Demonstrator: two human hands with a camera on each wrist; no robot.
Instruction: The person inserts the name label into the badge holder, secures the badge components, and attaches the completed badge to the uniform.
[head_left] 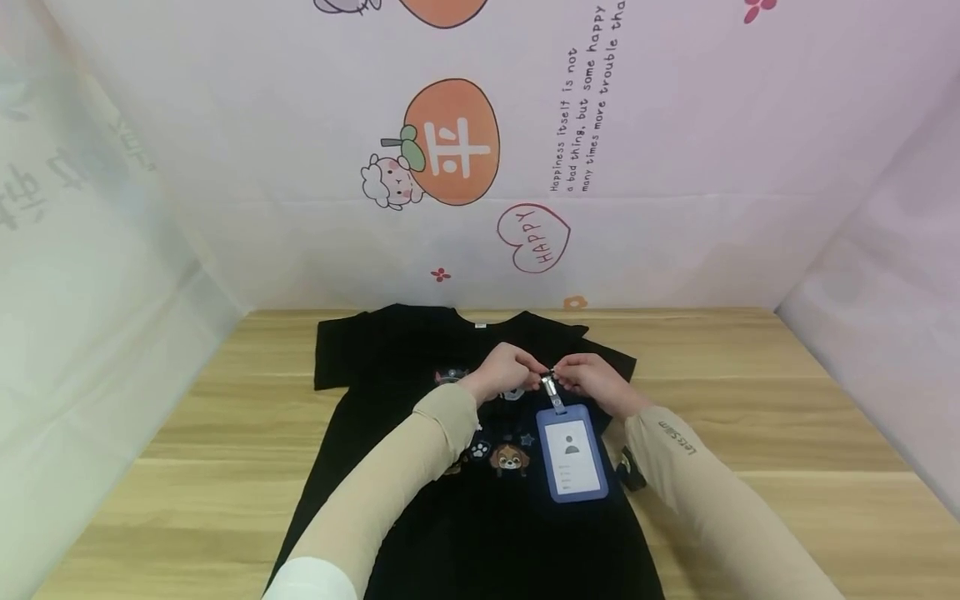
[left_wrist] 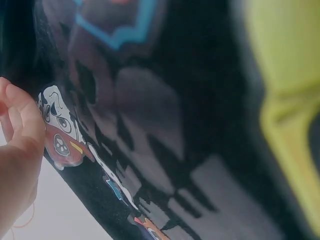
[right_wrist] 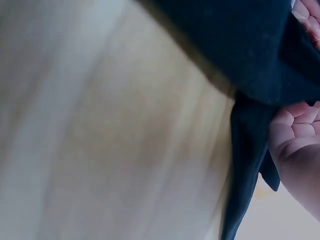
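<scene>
A black T-shirt (head_left: 480, 533) with cartoon dog prints (head_left: 509, 459) lies spread out, its neck toward the wall. Over its chest, on the right, is a blue badge holder (head_left: 605, 492) with a white card (head_left: 573, 462) inside. From the holder's top runs a clear strap to a metal clip (head_left: 550, 386). My left hand (head_left: 504, 372) and right hand (head_left: 596, 383) meet at this clip, both pinching it with thumb and fingers. In the left wrist view the left hand (left_wrist: 20, 150) is beside a printed dog. Dark shirt fabric (right_wrist: 225, 45) partly covers the right hand (right_wrist: 300, 140) in the right wrist view.
The shirt is on a wood-grain table (head_left: 787, 400). Behind it rises a pale printed cloth wall (head_left: 675, 167), with more cloth at both sides. A small dark piece (head_left: 630, 471) shows beside my right forearm.
</scene>
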